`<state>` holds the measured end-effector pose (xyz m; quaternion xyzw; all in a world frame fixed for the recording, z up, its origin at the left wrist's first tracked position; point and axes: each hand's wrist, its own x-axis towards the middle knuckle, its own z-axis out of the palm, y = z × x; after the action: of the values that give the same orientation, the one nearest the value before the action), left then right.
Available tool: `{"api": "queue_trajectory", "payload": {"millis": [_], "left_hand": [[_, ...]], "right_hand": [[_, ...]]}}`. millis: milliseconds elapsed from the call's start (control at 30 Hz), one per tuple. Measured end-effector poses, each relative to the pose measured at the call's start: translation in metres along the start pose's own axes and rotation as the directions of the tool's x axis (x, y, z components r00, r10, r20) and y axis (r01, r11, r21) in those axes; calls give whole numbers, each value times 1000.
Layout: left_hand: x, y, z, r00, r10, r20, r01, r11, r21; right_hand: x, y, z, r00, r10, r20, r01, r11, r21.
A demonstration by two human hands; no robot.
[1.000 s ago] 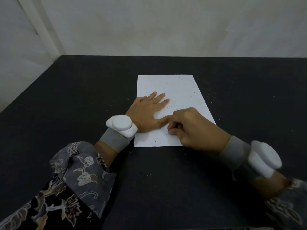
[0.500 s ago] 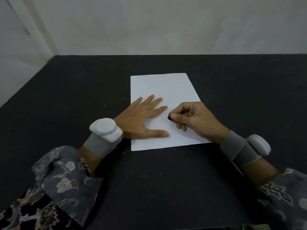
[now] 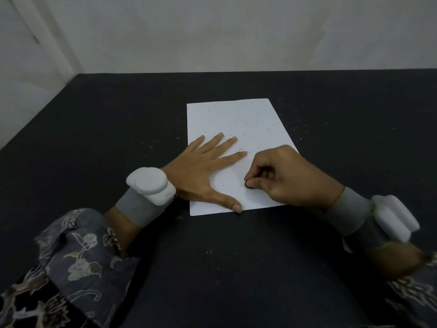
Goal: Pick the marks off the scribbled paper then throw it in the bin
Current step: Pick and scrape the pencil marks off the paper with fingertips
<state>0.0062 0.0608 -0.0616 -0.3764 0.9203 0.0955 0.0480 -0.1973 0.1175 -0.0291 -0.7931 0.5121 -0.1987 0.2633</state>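
1. Paper [image 3: 238,129], one white sheet, lies flat on the black table [image 3: 118,119], long side running away from the person, near edge close to the wrists.
2. Small dark marks [image 3: 240,150] are scattered over the sheet, thickest around the middle, just past the left fingertips. More specks lie on the table around the sheet.
3. Left hand [image 3: 201,171] rests palm down on the sheet's near left part, fingers straight and spread, thumb stretched along the near edge. It presses the paper flat and grips nothing.
4. Right hand [image 3: 283,176] sits over the sheet's near right part, fingers curled in. Thumb and forefinger pinch a small dark object [image 3: 247,184] at their tips, held down at the paper surface. What the object is cannot be told; it is too small and dark.
5. The hands are apart, with a patch of bare paper between the left thumb and the right fingertips.
6. Each wrist carries a grey band with a white device: left one [image 3: 151,185] sharp, right one [image 3: 395,220] slightly blurred.
7. Patterned dark sleeves [image 3: 78,252] cover both forearms at the lower corners.
8. Pale wall [image 3: 236,31] stands behind the table's far edge.
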Motion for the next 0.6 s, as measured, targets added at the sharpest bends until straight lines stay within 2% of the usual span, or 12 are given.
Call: {"api": "queue_trajectory", "payload": {"millis": [67,167,300,367,467,533,600], "left_hand": [[0,-1,0,1000,-4,4,4,1000,2],[-1,0,-1,1000,-7,15,7,1000,-5],[1,1,-4,998,-23,52,23,1000,-14],[1,1,-4,997,-28,65,30,999,-18],[1,3,-5,997,-35,76,37,999,-24],[1,2,-6,996,-40,83,41,999,-17],[2,2,-6,995,-42,91,44,999,-18]], "right_hand": [[0,-3,0,1000,0,25,1,1000,-29],[-6,-12,0,987,-23,157,31,998,-50],[1,-9,-3,999,-23,39,30,985,-168],[1,-11,-2,998,-32,61,44,979,-198],[-7,-19,0,981,-67,181,98,981,-169],[-4,-18,-2,985,-68,158,100,974,-202],[3,-14,-2,995,-65,73,81,966,-244]]}}
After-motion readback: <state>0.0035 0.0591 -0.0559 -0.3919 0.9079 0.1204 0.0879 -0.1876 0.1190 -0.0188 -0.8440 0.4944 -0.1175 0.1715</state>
